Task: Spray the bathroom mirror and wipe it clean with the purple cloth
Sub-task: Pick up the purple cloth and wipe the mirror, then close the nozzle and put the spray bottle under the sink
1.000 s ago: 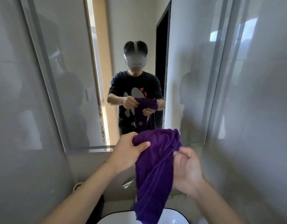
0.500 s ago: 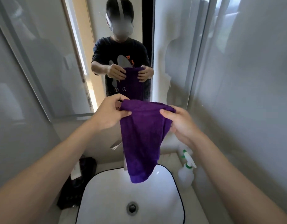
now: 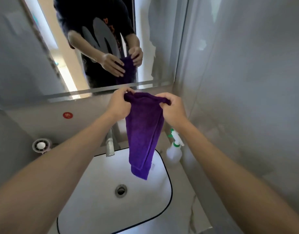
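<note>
- Step in hand, as I judge it: readying the purple cloth (image 3: pixel 143 132). It hangs doubled over the sink (image 3: pixel 94 191), with its top edge held just below the lower edge of the mirror (image 3: pixel 153 48) and its bottom end free above the basin.
- The left hand (image 3: pixel 119 103) pinches the cloth's top left corner with curled fingers, and the right hand (image 3: pixel 173 108) pinches the top right corner likewise (so neither is free).
- The mirror shows pale smears on its right part; I cannot tell whether it has been sprayed.
- The next move likely calls for bunching the cloth into one hand, then reaching for the bottle or pressing cloth to glass.
- The spray bottle (image 3: pixel 174 149) stands at the worktop's back right corner, just beside the sink's rim.
- The tap (image 3: pixel 110 146) rises at the sink's back edge, so a reach to the glass must pass over it.
</note>
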`<state>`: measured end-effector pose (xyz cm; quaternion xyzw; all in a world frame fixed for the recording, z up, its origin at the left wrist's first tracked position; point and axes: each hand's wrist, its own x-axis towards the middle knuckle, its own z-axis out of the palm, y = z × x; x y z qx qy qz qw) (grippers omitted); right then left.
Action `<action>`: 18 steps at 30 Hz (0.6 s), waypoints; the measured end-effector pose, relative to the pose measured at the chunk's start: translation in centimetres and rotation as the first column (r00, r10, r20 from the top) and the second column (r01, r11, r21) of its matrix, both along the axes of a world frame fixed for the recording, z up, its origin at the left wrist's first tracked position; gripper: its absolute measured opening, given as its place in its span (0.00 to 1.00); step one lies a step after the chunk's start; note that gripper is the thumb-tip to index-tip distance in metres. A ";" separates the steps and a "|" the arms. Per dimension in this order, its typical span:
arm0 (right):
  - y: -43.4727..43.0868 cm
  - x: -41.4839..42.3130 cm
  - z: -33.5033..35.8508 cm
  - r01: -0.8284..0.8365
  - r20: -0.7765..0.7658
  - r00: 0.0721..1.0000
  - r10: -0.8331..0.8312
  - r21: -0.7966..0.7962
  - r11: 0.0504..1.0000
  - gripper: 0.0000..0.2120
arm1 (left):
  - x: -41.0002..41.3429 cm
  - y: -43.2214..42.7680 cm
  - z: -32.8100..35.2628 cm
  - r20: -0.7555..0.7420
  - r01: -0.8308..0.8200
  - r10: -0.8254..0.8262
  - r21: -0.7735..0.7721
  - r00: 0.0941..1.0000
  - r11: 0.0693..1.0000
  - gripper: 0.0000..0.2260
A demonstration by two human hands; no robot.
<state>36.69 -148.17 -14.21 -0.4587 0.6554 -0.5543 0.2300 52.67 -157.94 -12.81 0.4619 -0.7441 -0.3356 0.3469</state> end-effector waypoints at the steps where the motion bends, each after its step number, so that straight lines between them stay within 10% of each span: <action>1: -0.1 -0.4 -1.0 0.027 -0.044 0.999 -0.027 -0.007 1.000 0.18 | -0.3 0.0 -0.7 0.030 -0.003 0.003 -0.016 1.000 1.000 0.21; 6: 1.1 -1.6 -7.7 -0.128 -0.579 0.742 0.339 0.374 0.919 0.19 | 1.0 -0.7 -8.9 0.588 0.243 -0.266 0.120 0.763 0.962 0.22; 9: 2.7 -2.0 -11.6 -0.164 -0.428 0.729 0.534 0.648 0.743 0.19 | 1.6 0.6 -12.8 0.707 0.221 -0.409 0.346 0.577 0.912 0.22; 13: 4.9 -3.9 -13.7 -0.098 -0.319 0.905 0.280 0.485 0.869 0.15 | 1.0 3.0 -15.7 0.584 0.206 -0.428 0.409 0.689 0.889 0.25; 18: 6.0 -7.1 -15.1 0.201 -0.497 0.868 -0.006 0.340 0.919 0.16 | 0.1 5.8 -17.8 0.426 0.200 -0.400 0.440 0.812 0.875 0.22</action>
